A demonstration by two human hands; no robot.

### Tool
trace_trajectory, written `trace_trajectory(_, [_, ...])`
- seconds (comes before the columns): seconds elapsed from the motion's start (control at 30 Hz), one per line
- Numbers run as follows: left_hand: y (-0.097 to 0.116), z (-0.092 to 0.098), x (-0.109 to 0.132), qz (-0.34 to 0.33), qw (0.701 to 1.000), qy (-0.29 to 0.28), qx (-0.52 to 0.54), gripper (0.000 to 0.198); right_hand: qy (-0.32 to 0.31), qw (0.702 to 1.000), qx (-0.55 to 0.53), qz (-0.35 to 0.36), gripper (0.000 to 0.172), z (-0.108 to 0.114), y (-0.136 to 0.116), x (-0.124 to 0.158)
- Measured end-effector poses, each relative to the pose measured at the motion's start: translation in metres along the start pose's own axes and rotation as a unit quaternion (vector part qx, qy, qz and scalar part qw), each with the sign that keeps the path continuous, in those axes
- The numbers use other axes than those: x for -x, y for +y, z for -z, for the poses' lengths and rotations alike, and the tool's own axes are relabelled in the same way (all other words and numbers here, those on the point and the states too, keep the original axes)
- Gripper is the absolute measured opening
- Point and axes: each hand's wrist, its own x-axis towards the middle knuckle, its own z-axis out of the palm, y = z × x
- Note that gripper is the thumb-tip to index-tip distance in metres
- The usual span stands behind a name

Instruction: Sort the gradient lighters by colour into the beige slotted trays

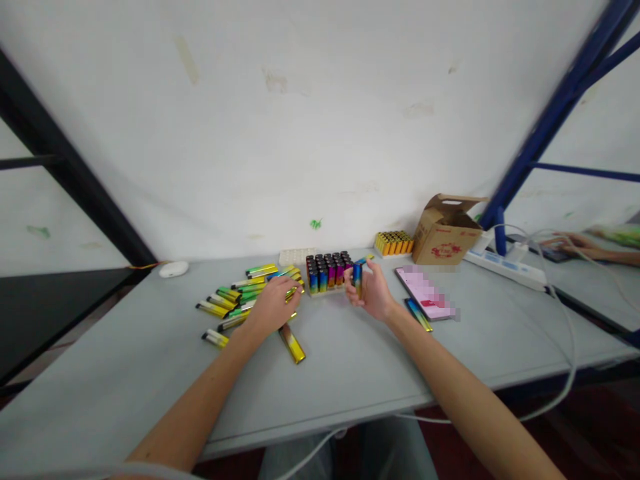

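My right hand is closed around a shiny blue-and-gold tube, held upright just right of a rack. Packed upright in this rack are several black-topped tubes in blue, purple and gold. My left hand curls over the right side of a loose pile, with a small shiny yellow tube at its fingertips. Yellow and green tubes with dark ends make up that pile. One yellow-and-brown tube lies apart, near my left hand.
A white perforated tray lies behind the rack. Orange tubes stand beside a cardboard box. A phone, a blue-yellow piece, a power strip and cables are on the right. A white case sits left. Another person's hand is far right.
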Motion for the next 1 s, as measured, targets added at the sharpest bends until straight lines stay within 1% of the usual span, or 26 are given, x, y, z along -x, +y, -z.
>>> trace_trajectory(0.07, [-0.0002, -0.0004, 0.0002, 0.001, 1.0, 0.0, 0.004, 0.027, -0.01, 1.0, -0.016, 0.003, 0.038, -0.0007, -0.0015, 0.0015])
trace_trajectory(0.13, [0.0, 0.0, -0.0001, 0.0, 1.0, 0.002, 0.006, 0.027, -0.021, 0.999, -0.027, -0.012, 0.03, -0.0003, -0.0025, 0.0019])
trace_trajectory(0.27, [0.0009, 0.0022, -0.0019, -0.002, 1.0, 0.014, 0.005, 0.025, -0.04, 0.998, -0.026, -0.031, 0.033, 0.0024, -0.0019, 0.0003])
trace_trajectory(0.43, [0.0006, 0.0045, -0.0034, -0.007, 1.0, 0.026, -0.009, 0.025, -0.055, 0.998, -0.019, -0.039, 0.029, 0.0033, -0.002, -0.0004])
trace_trajectory(0.6, [-0.0019, 0.0031, -0.003, -0.012, 0.999, 0.042, -0.016, 0.025, -0.032, 0.999, -0.012, -0.023, 0.032, 0.0032, -0.0037, 0.0012])
trace_trajectory(0.73, [-0.0014, 0.0027, -0.0032, -0.019, 0.999, 0.042, -0.012, 0.025, -0.053, 0.999, 0.004, -0.009, 0.032, 0.003, -0.0018, 0.0001])
trace_trajectory(0.8, [-0.0004, 0.0031, -0.0034, -0.018, 0.999, 0.042, -0.012, 0.025, -0.055, 0.998, 0.037, 0.021, 0.033, 0.003, 0.0003, -0.0015])
trace_trajectory(0.87, [0.0005, 0.0037, -0.0034, -0.016, 0.999, 0.039, -0.013, 0.025, -0.035, 0.992, 0.094, 0.077, 0.035, 0.0035, 0.0017, -0.0028])
trace_trajectory(0.93, [0.0008, 0.0043, -0.0033, -0.013, 0.999, 0.037, -0.016, 0.024, -0.003, 0.975, 0.174, 0.14, 0.039, 0.0042, 0.001, -0.0024])
trace_trajectory(1.0, [0.0007, 0.0048, -0.0032, -0.009, 0.999, 0.037, -0.024, 0.023, 0.025, 0.944, 0.263, 0.196, 0.04, 0.0044, -0.002, -0.0005])
